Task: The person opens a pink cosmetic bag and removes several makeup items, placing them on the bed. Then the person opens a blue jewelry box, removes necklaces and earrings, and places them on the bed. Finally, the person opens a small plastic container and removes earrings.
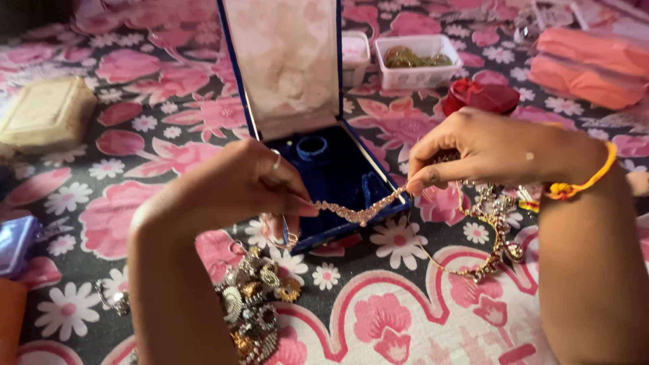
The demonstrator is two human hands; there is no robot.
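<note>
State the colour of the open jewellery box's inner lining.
Deep blue inside the jewellery box; its lid lining is pale pinkish-white. Head view shows it.

surface: pink floral bedspread (169, 155) with white daisies | covers whole view | light: soft, even, dim top-left corner

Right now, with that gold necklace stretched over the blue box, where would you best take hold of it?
Probably at its two thin ends, as the left hand and right hand do, pinching from above. The necklace sags at its ornate middle, so end grips likely keep it spread over the open blue box.
</note>
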